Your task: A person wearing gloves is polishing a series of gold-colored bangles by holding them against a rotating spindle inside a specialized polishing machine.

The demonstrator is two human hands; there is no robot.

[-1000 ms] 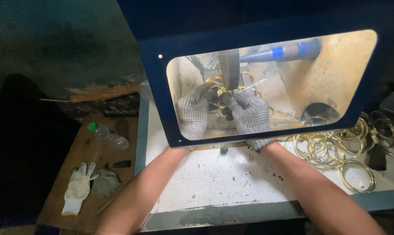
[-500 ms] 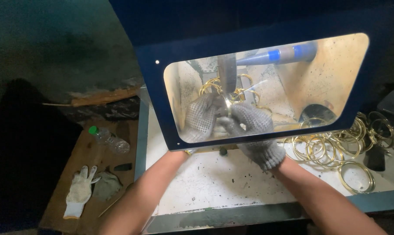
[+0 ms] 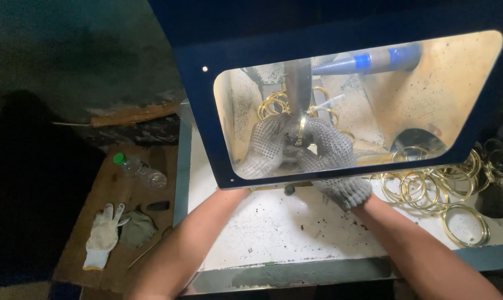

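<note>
Gold ring (image 3: 300, 129) is being pinched between both gloved hands, left hand (image 3: 268, 147) and right hand (image 3: 329, 150), pressing it up against the spinning wheel (image 3: 297, 83) just above; polishing is going on, so holding steady matters next, while more rings (image 3: 429, 189) are lying off to the right

Clear plastic bottle (image 3: 142, 171) with green cap lies on brown board (image 3: 95, 222), left of workbench. No labels, signs or display screens visible elsewhere.
</note>
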